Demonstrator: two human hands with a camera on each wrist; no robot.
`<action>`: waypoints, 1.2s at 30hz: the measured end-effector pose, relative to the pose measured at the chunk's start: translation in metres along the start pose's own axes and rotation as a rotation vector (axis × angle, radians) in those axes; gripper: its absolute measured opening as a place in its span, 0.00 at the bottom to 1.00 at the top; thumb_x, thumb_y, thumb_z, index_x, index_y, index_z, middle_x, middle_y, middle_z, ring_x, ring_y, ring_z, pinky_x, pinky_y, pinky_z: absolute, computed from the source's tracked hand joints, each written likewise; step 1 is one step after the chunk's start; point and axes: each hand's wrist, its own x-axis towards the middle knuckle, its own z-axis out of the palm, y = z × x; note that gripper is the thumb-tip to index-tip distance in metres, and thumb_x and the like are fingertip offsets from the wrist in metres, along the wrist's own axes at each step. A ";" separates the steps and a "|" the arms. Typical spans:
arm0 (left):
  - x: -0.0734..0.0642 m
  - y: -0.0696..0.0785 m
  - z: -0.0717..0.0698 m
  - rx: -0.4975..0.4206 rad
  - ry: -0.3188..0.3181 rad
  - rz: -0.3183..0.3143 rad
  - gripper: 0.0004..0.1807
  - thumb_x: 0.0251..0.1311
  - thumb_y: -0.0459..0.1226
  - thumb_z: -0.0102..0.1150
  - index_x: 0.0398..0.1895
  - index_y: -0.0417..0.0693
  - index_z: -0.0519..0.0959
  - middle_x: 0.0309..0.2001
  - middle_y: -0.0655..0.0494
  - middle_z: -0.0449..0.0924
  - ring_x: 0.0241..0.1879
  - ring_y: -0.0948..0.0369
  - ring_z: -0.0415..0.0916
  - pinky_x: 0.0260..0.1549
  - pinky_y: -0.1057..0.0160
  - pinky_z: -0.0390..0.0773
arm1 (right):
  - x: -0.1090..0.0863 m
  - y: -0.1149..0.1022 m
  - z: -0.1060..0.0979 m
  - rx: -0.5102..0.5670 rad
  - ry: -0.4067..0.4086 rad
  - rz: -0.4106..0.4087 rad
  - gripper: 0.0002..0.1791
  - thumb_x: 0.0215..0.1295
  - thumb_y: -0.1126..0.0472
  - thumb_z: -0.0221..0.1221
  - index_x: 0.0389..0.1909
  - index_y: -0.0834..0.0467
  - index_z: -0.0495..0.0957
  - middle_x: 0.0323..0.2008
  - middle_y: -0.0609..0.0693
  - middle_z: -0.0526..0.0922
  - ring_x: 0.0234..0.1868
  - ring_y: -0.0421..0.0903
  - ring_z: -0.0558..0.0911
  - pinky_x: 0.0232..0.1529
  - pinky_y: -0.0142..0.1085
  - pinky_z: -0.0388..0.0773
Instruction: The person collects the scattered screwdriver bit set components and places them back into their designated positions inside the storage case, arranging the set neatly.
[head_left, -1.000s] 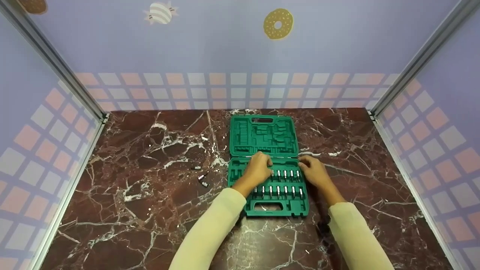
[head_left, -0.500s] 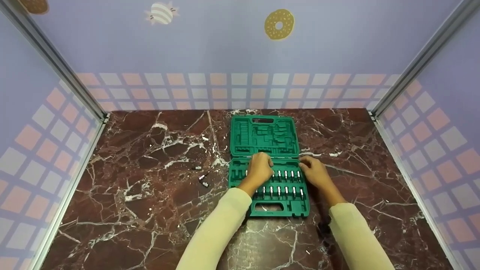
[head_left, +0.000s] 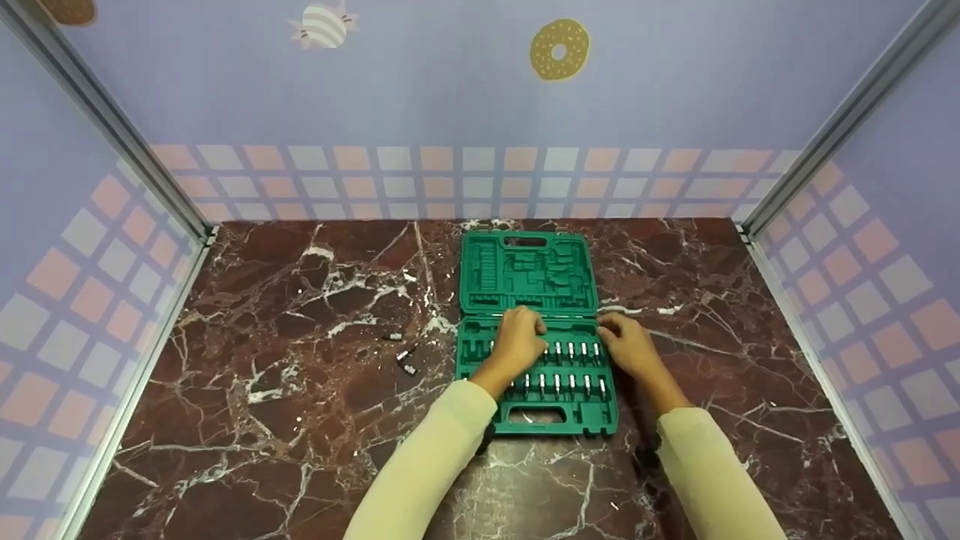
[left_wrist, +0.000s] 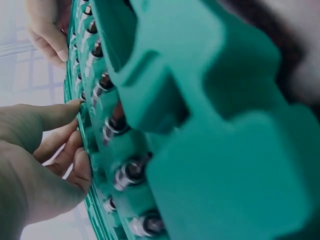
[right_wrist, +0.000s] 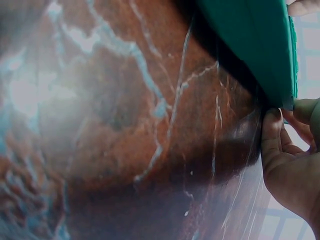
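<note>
A green plastic tool case (head_left: pixel 596 416) lies unfolded, its moulded lid (head_left: pixel 525 274) toward the back wall. Chrome bit sockets (head_left: pixel 556 384) sit in two rows in the near half. My left hand (head_left: pixel 517 343) is over the far row, left of centre. In the left wrist view its thumb and curled fingers pinch at a bit socket (left_wrist: pixel 83 96) in its slot, mostly hidden by the thumb. My right hand (head_left: pixel 628 345) grips the case's right edge near the hinge; the right wrist view shows thumb and fingers (right_wrist: pixel 271 135) at that edge.
Several loose dark-and-silver bit sockets (head_left: pixel 406 355) lie on the marbled red-brown table (head_left: pixel 262 330), left of the case. Patterned panels (head_left: pixel 480 90) stand behind and on both sides.
My left hand has shifted very slightly right over the far row since a second ago. The right hand keeps its place on the case's edge; the loose sockets have not moved.
</note>
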 end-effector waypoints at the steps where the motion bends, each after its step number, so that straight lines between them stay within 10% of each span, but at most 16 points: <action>1: 0.000 -0.002 -0.001 -0.011 -0.008 0.004 0.06 0.58 0.26 0.70 0.38 0.37 0.86 0.43 0.45 0.82 0.48 0.49 0.80 0.49 0.52 0.83 | 0.000 0.000 0.000 0.001 0.003 0.002 0.15 0.78 0.64 0.55 0.58 0.67 0.79 0.54 0.67 0.83 0.54 0.63 0.82 0.56 0.58 0.77; 14: -0.008 -0.007 -0.020 -0.092 -0.039 -0.005 0.14 0.63 0.35 0.72 0.49 0.41 0.84 0.47 0.49 0.81 0.51 0.52 0.77 0.50 0.54 0.81 | 0.002 0.002 0.001 -0.005 0.006 0.006 0.15 0.77 0.64 0.55 0.58 0.66 0.79 0.54 0.67 0.83 0.54 0.63 0.82 0.57 0.58 0.77; 36: -0.035 -0.054 -0.100 -0.135 0.122 0.007 0.15 0.59 0.34 0.74 0.48 0.41 0.85 0.47 0.49 0.84 0.49 0.47 0.81 0.51 0.49 0.81 | 0.002 0.002 0.001 0.003 0.006 0.002 0.15 0.77 0.64 0.55 0.57 0.67 0.79 0.54 0.67 0.83 0.55 0.64 0.81 0.58 0.59 0.76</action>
